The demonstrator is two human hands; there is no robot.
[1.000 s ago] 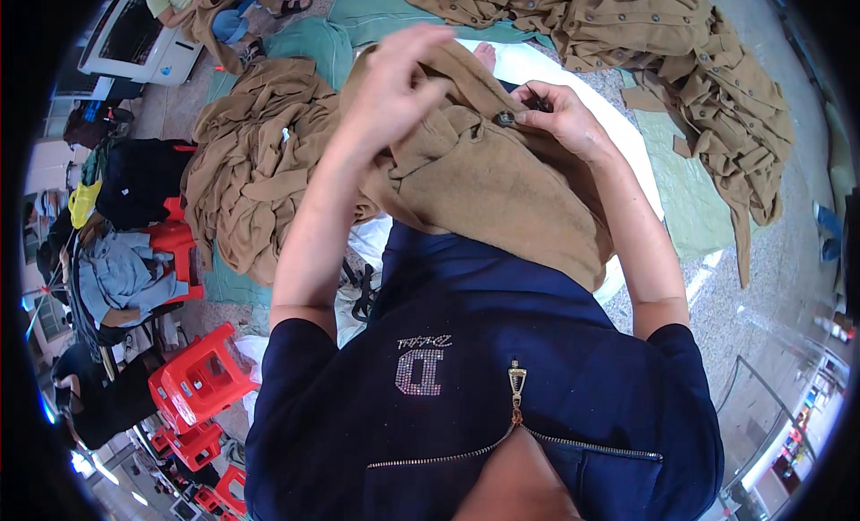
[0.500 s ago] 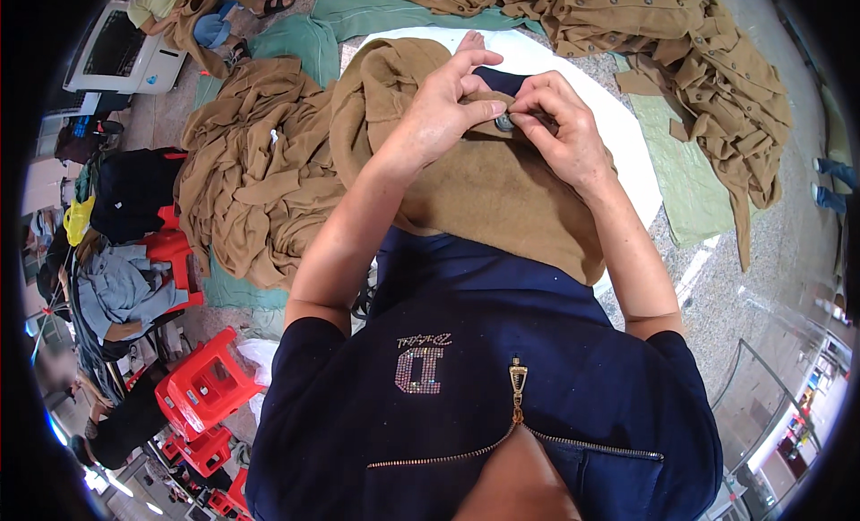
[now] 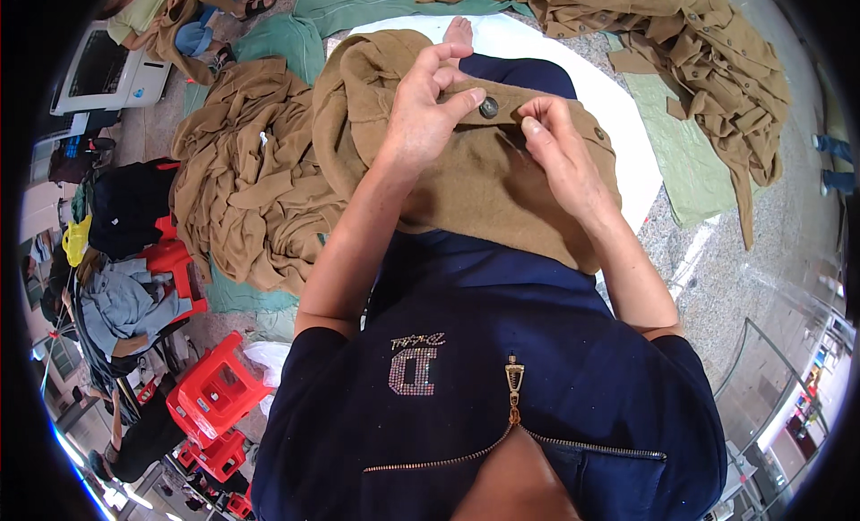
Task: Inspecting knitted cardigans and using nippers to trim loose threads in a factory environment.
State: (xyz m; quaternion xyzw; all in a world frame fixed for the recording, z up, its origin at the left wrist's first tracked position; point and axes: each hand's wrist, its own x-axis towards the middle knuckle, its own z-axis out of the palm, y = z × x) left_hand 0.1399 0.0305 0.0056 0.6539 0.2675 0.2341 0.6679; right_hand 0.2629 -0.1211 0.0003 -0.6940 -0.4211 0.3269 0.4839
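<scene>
A brown woollen coat (image 3: pixel 502 194) lies over my lap, its edge turned toward the far side. My left hand (image 3: pixel 423 113) is closed on that edge, thumb on top beside a dark round button (image 3: pixel 488 107) and some fingers raised. Just right of the button, my right hand (image 3: pixel 563 154) hovers over the cloth with thumb and fingertips pinched together. Whatever is between those fingertips is too small to make out. Another button (image 3: pixel 599 132) shows on the coat farther right.
A heap of brown garments (image 3: pixel 260 180) lies on my left, and more buttoned brown coats (image 3: pixel 717 64) at the far right. Beneath my leg is a white sheet (image 3: pixel 618 136). Red plastic stools (image 3: pixel 215 387) stand at left. Another person (image 3: pixel 148 10) sits at the far left with brown cloth.
My right hand has drawn away from the button to the right and slightly nearer, leaving the button uncovered. The left hand keeps its hold on the coat's edge. The whole view has shifted slightly.
</scene>
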